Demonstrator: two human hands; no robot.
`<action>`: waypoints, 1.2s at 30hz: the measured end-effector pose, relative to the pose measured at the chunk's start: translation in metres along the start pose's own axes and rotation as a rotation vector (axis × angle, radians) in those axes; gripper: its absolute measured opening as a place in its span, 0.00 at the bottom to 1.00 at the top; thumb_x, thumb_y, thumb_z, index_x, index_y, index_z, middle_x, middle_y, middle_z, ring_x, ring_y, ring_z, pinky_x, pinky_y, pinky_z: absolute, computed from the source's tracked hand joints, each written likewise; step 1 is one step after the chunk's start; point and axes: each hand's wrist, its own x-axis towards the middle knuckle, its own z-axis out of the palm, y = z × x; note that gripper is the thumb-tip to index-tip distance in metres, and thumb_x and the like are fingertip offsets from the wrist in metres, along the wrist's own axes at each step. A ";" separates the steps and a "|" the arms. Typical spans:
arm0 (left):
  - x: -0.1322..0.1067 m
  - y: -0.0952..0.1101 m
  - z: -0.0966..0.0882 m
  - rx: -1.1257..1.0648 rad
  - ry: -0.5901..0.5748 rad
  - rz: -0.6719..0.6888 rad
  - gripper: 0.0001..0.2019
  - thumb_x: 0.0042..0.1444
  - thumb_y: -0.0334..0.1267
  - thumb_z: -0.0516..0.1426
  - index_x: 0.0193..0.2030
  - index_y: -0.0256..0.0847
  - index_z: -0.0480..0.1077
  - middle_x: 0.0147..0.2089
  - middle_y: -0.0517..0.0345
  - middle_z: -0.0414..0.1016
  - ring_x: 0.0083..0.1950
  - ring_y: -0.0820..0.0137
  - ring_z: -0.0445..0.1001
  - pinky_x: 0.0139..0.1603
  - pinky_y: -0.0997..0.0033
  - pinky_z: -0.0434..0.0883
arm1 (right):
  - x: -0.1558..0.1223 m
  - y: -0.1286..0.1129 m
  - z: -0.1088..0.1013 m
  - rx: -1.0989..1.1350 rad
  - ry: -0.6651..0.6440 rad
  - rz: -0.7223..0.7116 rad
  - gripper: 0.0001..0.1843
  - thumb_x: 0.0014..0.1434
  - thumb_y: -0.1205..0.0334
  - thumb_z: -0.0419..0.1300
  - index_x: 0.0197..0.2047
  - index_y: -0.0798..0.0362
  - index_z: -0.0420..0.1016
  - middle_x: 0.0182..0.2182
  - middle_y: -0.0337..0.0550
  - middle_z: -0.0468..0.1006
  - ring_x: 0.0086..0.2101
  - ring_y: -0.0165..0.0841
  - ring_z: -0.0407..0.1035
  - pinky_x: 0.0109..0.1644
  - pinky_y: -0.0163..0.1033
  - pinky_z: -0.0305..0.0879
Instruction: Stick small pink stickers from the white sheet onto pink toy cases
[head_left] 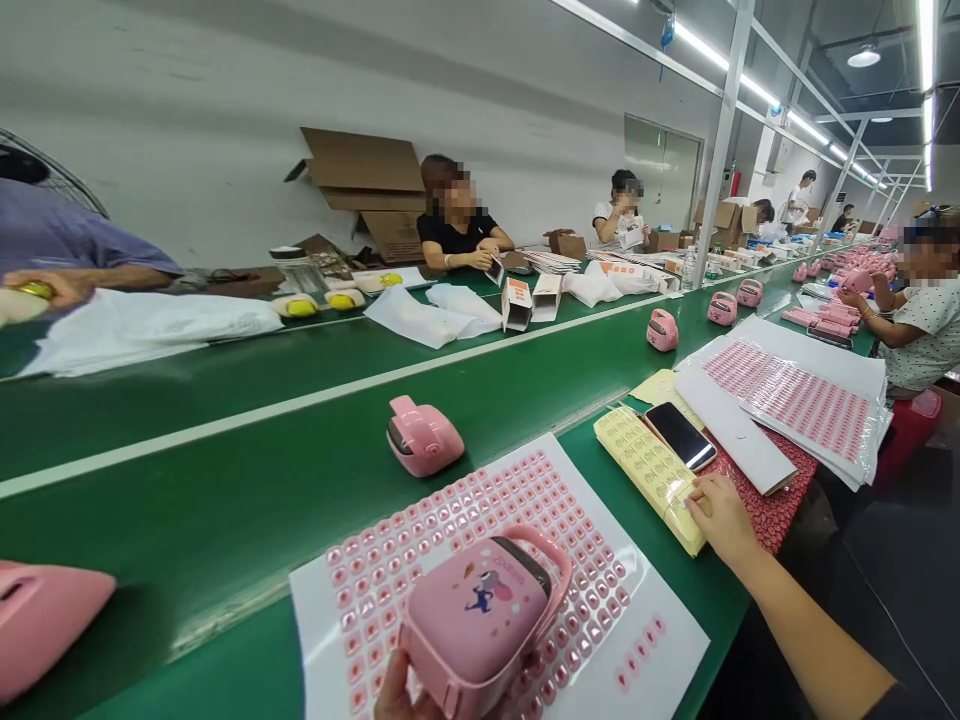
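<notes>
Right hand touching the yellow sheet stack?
Touching. The head view shows the right hand with its fingers resting on the edge of the yellow sheet stack.

Bright ceiling tubes [701, 45], soft shadows — warped edges

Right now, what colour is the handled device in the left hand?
The handled device is pink with a small cartoon print, best seen in the head view.

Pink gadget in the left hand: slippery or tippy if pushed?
The pink gadget in the left hand looks likely to be slippery, given its smooth, rounded shell, though its loop handle should give a surer grip. It probably won't tip easily: a similar gadget sits upright on the green belt, apparently on a broad base.
</notes>
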 end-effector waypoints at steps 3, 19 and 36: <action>-0.010 0.003 0.013 0.017 0.040 -0.015 0.29 0.48 0.41 0.49 0.60 0.44 0.59 0.25 0.55 0.79 0.26 0.58 0.77 0.34 0.51 0.74 | 0.002 -0.005 0.003 0.035 0.017 0.044 0.07 0.51 0.68 0.55 0.23 0.52 0.68 0.35 0.49 0.72 0.40 0.41 0.66 0.47 0.48 0.63; -0.019 0.003 0.020 -0.033 0.110 0.023 0.24 0.52 0.42 0.49 0.57 0.52 0.62 0.28 0.63 0.78 0.26 0.67 0.74 0.29 0.68 0.73 | 0.010 -0.011 0.002 0.213 -0.007 0.217 0.05 0.45 0.65 0.59 0.20 0.52 0.68 0.29 0.45 0.72 0.37 0.40 0.66 0.44 0.45 0.64; -0.003 0.000 -0.001 0.026 0.011 0.027 0.28 0.44 0.47 0.56 0.55 0.50 0.65 0.33 0.60 0.79 0.35 0.60 0.75 0.39 0.57 0.73 | 0.010 -0.032 -0.006 0.022 -0.153 0.242 0.09 0.50 0.63 0.56 0.21 0.50 0.61 0.24 0.39 0.71 0.28 0.35 0.67 0.30 0.37 0.60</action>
